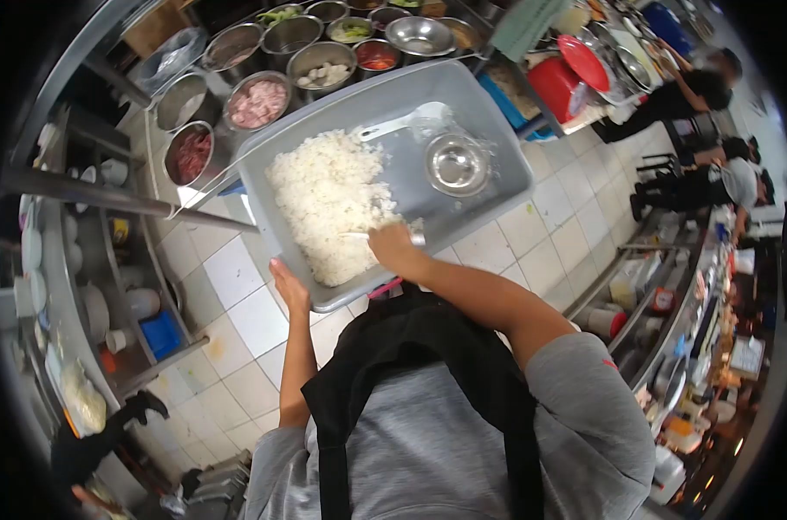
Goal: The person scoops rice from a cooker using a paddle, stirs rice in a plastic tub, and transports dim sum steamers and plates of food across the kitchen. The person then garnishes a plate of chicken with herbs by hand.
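Note:
A large grey plastic tub [508, 198] lies in front of me, with a heap of cooked white rice [328, 195] over its left part. My right hand [395, 248] is closed round a white utensil [418, 239] that looks like a rice paddle. Its far end reaches into the rice. My left hand [291, 288] is at the tub's near left corner, fingers stretched out along the outside of the rim. A metal bowl [458, 165] rests in the right part of the tub. Above it lies a white paddle [404, 123], beside some clear plastic film.
Steel containers of raw meat [256, 102], pale pieces [324, 74] and chopped vegetables stand behind the tub. A metal post [133, 203] runs in from the left, above shelves of dishes. At right, a red bucket [556, 88] and several people stand by counters.

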### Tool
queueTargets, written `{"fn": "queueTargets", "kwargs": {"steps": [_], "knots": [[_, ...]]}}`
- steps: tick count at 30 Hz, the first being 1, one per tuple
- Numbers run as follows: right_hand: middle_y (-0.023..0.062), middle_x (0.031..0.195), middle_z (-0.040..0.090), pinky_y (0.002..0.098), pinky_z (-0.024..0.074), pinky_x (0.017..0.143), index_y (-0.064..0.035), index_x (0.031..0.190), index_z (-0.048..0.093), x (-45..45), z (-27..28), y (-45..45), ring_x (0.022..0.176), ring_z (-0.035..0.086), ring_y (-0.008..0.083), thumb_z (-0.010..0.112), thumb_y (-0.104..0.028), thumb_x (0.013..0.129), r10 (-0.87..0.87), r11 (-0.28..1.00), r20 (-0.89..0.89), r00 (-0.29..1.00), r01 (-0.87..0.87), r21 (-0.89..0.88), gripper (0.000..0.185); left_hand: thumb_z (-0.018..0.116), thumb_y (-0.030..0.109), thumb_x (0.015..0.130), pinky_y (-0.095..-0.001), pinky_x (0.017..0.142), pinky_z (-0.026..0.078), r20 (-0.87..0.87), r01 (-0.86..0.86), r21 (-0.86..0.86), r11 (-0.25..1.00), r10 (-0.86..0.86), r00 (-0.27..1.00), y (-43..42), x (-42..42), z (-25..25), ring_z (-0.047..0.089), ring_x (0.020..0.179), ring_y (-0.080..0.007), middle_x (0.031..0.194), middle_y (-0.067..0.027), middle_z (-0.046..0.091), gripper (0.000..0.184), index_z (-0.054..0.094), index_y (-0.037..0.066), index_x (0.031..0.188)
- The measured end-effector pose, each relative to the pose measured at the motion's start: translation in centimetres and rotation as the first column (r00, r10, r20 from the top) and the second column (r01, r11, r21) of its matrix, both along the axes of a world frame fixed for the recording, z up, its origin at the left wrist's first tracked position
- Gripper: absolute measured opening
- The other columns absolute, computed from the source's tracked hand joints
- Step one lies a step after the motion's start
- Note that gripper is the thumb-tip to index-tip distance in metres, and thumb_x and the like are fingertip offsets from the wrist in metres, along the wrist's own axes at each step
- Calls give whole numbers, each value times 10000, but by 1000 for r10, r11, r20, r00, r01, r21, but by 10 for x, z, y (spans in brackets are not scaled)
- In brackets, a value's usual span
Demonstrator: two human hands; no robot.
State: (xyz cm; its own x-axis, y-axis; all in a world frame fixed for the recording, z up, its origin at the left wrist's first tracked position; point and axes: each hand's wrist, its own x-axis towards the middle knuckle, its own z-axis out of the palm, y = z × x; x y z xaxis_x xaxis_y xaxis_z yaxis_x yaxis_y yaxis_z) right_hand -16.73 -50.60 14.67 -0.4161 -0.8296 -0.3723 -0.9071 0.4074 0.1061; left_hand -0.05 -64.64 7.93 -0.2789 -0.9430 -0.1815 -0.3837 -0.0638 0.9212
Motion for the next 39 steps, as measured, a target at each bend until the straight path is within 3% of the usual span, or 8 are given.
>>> {"fn": "queueTargets", "kwargs": {"steps": [21,23,25,26,27,35,38,39], "knots": [[190,821,597,491,446,592,-17,850,652,59,74,-41,783,566,331,605,-100,617,136,910,-12,991,-120,397,251,236,469,900,-349,942,297,-167,63,114,992,-43,985,-8,6,-18,409,1107,-296,1204,-210,428,613,329,-36,1235],[231,819,601,478,462,600,1,819,656,124,-87,-44,780,577,361,577,-144,640,272,950,-380,884,-185,251,244,274,418,908,-339,985,250,-130,24,117,993,-8,991,-10,12,-49,362,1151,-258,1251,-165,393,581,310,-52,1248],[225,799,602,468,462,592,-4,797,655,120,-20,-64,760,580,356,575,-151,639,207,967,-53,977,-196,165,230,311,446,886,-362,1023,181,98,176,-57,983,-170,981,-6,28,-61,316,1185,-264,1272,-238,332,639,308,-97,1221],[223,789,603,463,462,588,-6,786,654,116,14,-69,751,581,353,574,-155,639,182,977,73,981,-189,99,224,339,465,864,-371,993,244,-466,237,351,906,-51,883,-53,59,-190,416,1089,-297,1162,-272,433,654,357,-120,1156],[220,778,604,458,462,585,-9,775,654,115,43,-73,741,583,351,572,-159,639,183,982,168,969,-189,19,219,459,355,845,-342,863,388,-834,853,460,246,-210,510,-20,34,-44,529,897,-275,977,-241,553,500,469,-108,1033],[199,698,608,418,462,554,-28,688,650,43,180,7,662,596,330,564,-188,636,422,726,373,826,-62,-685,189,481,308,841,-312,775,402,247,736,343,583,-812,528,10,3,8,514,798,-231,905,-197,569,407,502,-78,969],[165,542,556,434,432,466,-48,527,577,-17,117,116,529,567,335,563,-220,620,77,445,226,971,169,-879,196,489,290,840,-301,741,407,398,833,245,496,-835,380,27,-28,34,509,761,-214,878,-180,576,372,515,-67,945],[169,579,567,426,443,481,-40,557,586,-23,129,182,564,577,332,574,-199,616,-214,617,321,923,382,-687,170,491,284,840,-297,730,409,455,862,219,457,-829,324,36,-40,46,507,749,-208,869,-174,578,361,519,-63,937]]}}
